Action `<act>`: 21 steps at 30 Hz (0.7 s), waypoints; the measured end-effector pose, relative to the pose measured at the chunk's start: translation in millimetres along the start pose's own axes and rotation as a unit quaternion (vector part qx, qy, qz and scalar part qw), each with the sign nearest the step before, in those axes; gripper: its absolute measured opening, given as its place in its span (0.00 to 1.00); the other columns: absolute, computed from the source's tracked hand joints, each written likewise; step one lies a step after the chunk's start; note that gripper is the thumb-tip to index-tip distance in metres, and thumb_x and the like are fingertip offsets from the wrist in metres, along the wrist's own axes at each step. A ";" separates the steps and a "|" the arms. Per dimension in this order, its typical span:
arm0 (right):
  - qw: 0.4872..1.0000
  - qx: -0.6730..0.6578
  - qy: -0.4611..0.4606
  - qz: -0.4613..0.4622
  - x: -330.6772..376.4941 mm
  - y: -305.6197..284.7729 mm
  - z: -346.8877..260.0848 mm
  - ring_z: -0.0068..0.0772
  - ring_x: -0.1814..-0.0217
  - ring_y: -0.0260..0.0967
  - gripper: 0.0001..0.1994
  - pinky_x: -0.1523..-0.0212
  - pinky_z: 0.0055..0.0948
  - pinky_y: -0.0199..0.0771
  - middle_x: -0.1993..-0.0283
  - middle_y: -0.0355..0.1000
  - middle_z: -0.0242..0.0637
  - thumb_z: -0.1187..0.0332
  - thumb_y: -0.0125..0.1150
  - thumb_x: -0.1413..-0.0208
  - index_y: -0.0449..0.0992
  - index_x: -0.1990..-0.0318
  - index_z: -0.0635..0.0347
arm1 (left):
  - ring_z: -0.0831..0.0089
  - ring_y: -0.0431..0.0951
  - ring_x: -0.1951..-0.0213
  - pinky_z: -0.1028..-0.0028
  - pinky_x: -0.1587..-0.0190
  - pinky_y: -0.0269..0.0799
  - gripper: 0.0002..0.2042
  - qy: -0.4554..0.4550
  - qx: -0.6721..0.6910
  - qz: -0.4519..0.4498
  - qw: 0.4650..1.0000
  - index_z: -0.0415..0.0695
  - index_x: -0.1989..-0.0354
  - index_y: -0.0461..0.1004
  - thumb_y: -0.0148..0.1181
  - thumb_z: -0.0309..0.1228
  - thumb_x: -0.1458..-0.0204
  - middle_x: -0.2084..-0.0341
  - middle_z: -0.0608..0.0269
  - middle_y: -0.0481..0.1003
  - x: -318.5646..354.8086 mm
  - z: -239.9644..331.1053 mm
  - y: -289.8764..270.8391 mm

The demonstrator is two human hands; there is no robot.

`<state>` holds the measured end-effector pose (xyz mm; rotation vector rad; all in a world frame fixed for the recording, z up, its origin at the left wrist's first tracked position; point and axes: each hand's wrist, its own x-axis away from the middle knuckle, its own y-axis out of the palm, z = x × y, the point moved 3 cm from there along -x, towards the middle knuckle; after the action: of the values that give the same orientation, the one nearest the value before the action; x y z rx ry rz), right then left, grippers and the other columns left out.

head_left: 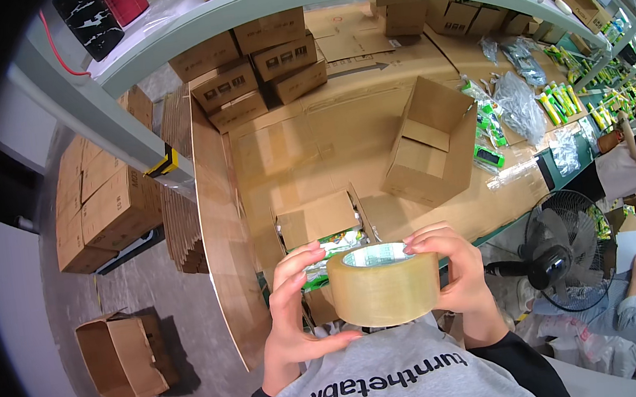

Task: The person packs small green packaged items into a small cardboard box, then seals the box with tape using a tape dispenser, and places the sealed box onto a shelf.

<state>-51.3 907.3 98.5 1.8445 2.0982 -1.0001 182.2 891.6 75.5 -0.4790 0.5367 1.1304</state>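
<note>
A wide roll of clear packing tape point(383, 291) is held up close in front of my chest, its core opening tilted upward. My right hand point(461, 270) grips the roll's right side, fingertips on the top rim. Curved round the left side is my left hand point(290, 315), its fingers and thumb apart with a gap to the tape; any contact at the thumb tip is unclear. Just beyond the hands sits a small carton point(319, 219) holding green and white packages, partly hidden by the roll and my left fingers.
The cardboard-covered table point(297, 154) carries an open empty carton point(433, 142), stacked small boxes point(256, 68) and green packages with plastic bags point(519, 105). A black fan point(553, 262) stands right. An open carton point(124, 358) lies on the floor left. Other people point(635, 162) are at right.
</note>
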 end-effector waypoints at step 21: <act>0.726 -0.590 0.352 -0.010 53.6 43.4 56.6 0.34 0.38 0.63 0.37 0.41 0.35 0.67 0.40 0.65 0.39 0.52 0.67 0.50 0.59 0.36 0.59 | 0.46 0.58 0.38 0.50 0.39 0.53 0.56 -0.028 0.099 -0.074 0.992 0.52 0.31 0.46 0.76 0.51 0.70 0.38 0.41 0.55 -11.0 -1.7 8.6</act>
<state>-39.1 918.4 10.9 1.4424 2.1134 1.1018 170.4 885.8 80.3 -0.3099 0.5485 0.9346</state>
